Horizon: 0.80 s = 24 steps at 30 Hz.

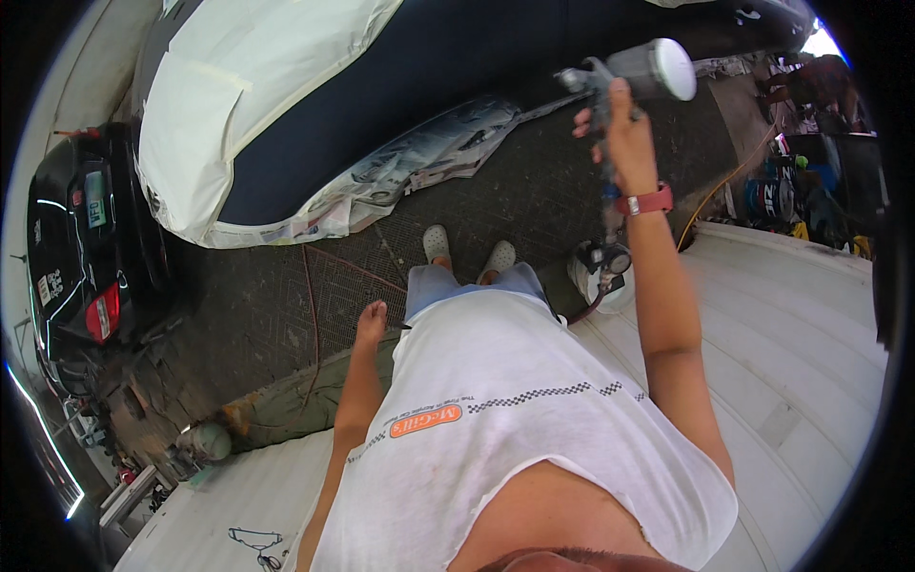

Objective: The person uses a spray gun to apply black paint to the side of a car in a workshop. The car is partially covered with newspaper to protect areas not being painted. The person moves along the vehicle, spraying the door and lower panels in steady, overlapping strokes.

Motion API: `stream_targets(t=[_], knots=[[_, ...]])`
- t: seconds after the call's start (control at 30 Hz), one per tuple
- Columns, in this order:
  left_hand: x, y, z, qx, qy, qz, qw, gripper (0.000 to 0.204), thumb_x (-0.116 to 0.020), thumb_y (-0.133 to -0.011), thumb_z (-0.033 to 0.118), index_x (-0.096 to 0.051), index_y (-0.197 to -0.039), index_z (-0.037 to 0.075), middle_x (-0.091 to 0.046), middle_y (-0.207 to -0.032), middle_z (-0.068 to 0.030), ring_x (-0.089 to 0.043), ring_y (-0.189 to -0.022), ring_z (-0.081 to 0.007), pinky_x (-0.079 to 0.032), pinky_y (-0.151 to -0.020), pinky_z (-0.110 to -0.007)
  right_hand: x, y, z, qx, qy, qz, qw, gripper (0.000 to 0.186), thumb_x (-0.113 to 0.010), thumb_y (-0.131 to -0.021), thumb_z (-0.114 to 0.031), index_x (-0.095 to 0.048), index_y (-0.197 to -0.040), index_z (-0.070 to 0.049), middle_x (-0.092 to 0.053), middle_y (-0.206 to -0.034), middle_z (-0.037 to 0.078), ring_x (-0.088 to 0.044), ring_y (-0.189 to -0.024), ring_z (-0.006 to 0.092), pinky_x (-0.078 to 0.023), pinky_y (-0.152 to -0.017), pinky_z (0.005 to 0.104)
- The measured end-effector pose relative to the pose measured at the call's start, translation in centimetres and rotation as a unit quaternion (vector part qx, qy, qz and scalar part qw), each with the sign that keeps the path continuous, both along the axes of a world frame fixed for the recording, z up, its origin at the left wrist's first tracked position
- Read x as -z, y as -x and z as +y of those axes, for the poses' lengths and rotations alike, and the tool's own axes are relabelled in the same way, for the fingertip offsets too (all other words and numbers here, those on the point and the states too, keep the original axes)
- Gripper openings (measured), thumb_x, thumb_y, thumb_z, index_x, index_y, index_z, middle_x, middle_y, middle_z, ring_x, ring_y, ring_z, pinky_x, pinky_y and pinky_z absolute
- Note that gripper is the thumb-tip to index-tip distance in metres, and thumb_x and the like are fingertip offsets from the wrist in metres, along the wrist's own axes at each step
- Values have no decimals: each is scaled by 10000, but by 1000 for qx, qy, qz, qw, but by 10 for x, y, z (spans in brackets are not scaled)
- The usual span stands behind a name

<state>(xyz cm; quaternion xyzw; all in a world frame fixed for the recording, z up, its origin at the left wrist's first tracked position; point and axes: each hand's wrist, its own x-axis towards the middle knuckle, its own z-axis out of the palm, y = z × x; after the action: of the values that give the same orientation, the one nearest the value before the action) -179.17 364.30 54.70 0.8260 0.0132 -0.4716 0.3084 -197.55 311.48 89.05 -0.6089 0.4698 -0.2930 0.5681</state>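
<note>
A dark, gridded workshop floor [286,305] stretches below, with a black parked car [81,238] at the far left. Right of that car sits a dark blue car body masked with cream paper and newspaper [286,114]. Nearer the masked body's lower edge, the left hand [370,322] hangs loosely open, holding nothing. Further right, beyond the masked body, the right hand [624,133] is raised, fingers wrapped around a grey metal spray gun with a round white-lidded cup [634,74].

Masked car [315,105] ahead; another car [81,238] left, perhaps parked.
</note>
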Motion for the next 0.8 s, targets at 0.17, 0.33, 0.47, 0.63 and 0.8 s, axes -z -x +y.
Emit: stream_targets(t=[0.17, 0.33, 0.47, 0.63, 0.8], knots=[[-13, -12, -27, 0, 83, -62, 995, 510, -607, -1021, 383, -595, -1352, -4, -695, -1159, -85, -645, -1020, -172, -505, -917, -317, 12, -58, 71, -157, -49, -3, 986, 631, -425, -1051, -590, -654, -1181, -16, -701, -820, 67, -679, -694, 119, -452, -442, 229], [-19, -7, -27, 33, 22, -50, 998, 501, -607, -1021, 385, -602, -1347, 4, -697, -1182, -95, -651, -1047, -192, -507, -934, -338, 16, -102, 120, -266, -67, -17, 961, 611, -418, -1061, -568, -645, -1204, -19, -699, -829, 67, -669, -691, 109, -445, -436, 226], [-6, 3, 0, 42, -21, -14, 999, 509, -615, -1016, 401, -610, -1345, 13, -696, -1195, -104, -654, -1058, -201, -510, -942, -354, 11, -111, 111, -269, -122, -36, 955, 600, -426, -1057, -571, -643, -1193, -28, -696, -809, 65, -669, -688, 116, -433, -429, 224], [58, 10, 54, 42, -37, 36, 998, 526, -622, -1011, 411, -606, -1356, 15, -686, -1240, -121, -663, -1062, -215, -525, -935, -373, 2, -93, 61, -163, -91, -41, 982, 615, -445, -1035, -610, -649, -1157, -43, -701, -808, 70, -686, -710, 138, -428, -432, 237], [0, 7, 8, 45, -9, 13, 999, 512, -620, -1015, 395, -606, -1358, 15, -681, -1256, -124, -666, -1079, -233, -530, -947, -382, -13, -38, 4, -20, -20, -45, 999, 644, -441, -1026, -633, -668, -1083, -32, -714, -806, 87, -700, -687, 158, -435, -427, 257]])
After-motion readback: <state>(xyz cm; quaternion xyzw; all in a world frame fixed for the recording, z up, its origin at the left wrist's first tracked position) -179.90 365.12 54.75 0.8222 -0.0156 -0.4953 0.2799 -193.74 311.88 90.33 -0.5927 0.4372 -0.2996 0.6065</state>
